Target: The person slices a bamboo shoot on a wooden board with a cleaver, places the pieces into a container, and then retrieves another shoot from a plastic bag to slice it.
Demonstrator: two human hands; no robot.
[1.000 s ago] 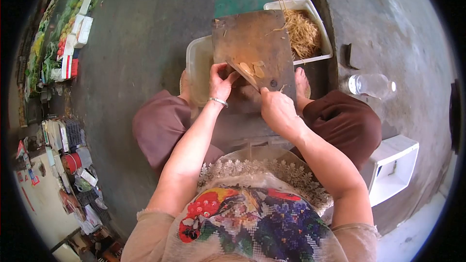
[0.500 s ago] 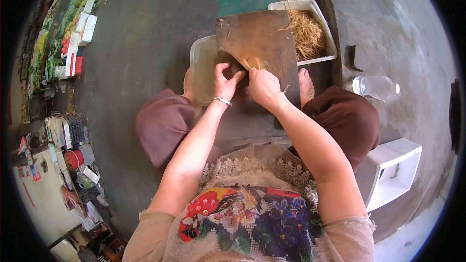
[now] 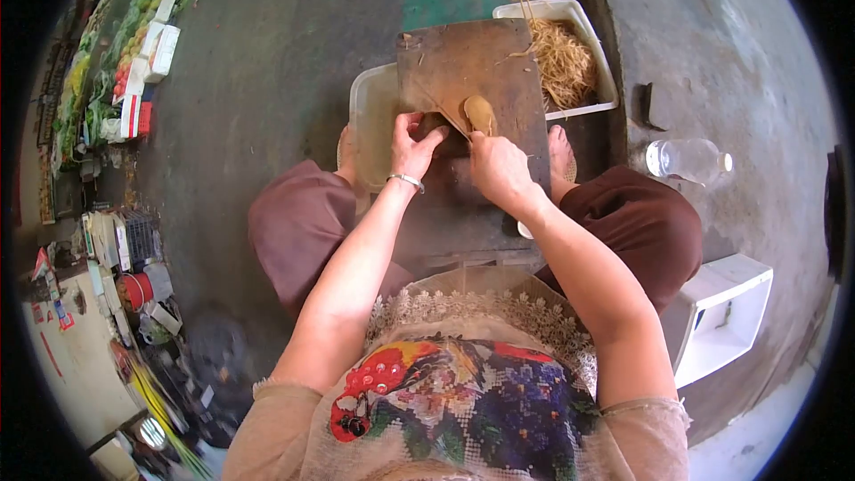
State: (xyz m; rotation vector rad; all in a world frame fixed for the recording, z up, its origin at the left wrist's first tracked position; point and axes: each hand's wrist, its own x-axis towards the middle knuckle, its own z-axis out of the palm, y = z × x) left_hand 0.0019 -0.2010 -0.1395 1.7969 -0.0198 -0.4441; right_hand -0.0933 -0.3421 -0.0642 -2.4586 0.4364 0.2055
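On the brown wooden board (image 3: 499, 53) lies a thin strand, stretched diagonally toward my hands. My left hand (image 3: 414, 144) is at the board's left edge, thumb and fingers curled round a dark object (image 3: 436, 129) too shaded to name. Just right of it, my right hand (image 3: 499, 165) pinches a spoon-like tool (image 3: 479, 112) with a rounded tan head pointing away from me. Its fingertips almost meet the dark object and the strand's end.
A white tub (image 3: 607, 80) of straw-coloured strands (image 3: 565, 62) stands behind right. Left of the board is a translucent tub (image 3: 370, 116). A clear bottle (image 3: 690, 160) and a white box (image 3: 730, 321) lie right. Produce crates (image 3: 160, 53) line the far left.
My right hand has moved slightly right and toward me, and the tool's rounded head shows more fully. A blurred dark shape and yellow-green strips have appeared at lower left.
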